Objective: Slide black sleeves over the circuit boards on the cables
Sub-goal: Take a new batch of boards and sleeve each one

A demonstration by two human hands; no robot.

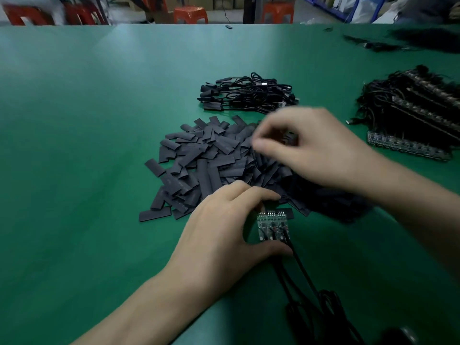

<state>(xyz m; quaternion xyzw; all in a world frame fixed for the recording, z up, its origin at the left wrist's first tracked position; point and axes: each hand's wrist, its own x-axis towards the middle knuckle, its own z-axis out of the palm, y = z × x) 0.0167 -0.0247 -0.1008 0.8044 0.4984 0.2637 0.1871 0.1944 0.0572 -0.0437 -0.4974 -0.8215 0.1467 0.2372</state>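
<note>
A loose heap of flat black sleeves [206, 158] lies in the middle of the green table [74, 145]. My left hand [224, 232] holds a small strip of circuit boards [272, 225] between fingers and thumb at the heap's near edge; black cables [298, 267] run from the boards toward me. My right hand [313, 148] hovers blurred over the heap's right side, fingertips pinched together; whether a sleeve is between them is unclear.
A bundle of cables with sleeved ends [246, 94] lies behind the heap. A stack of bare board strips with cables [413, 120] sits at the right. More black material [410, 41] lies far right. Red stools [190, 13] stand beyond the table.
</note>
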